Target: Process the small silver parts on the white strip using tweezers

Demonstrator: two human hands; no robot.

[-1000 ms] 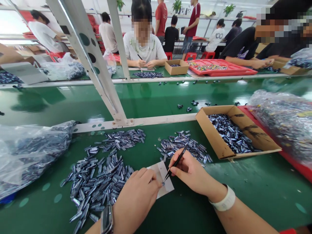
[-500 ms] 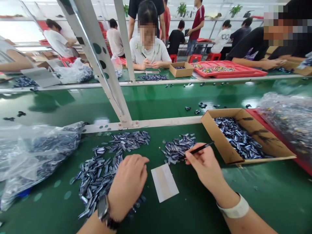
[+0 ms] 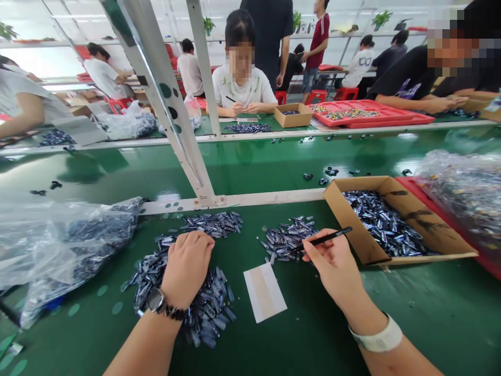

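Left of the white card (image 3: 265,292), the left hand (image 3: 190,266) curls over a large pile of dark pieces (image 3: 209,308), its fingers bent, any hold hidden. Beyond the card, a smaller pile (image 3: 285,237) meets black tweezers (image 3: 331,236), pinched in the fingers of the right hand (image 3: 332,266), right of the card.

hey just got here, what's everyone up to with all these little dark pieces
The right hand holds a thin black tool, its tip at the smaller pile of dark parts. The left hand is over the larger pile, fingertips hidden. A pale card lies between the hands. More parts fill a cardboard box at right.
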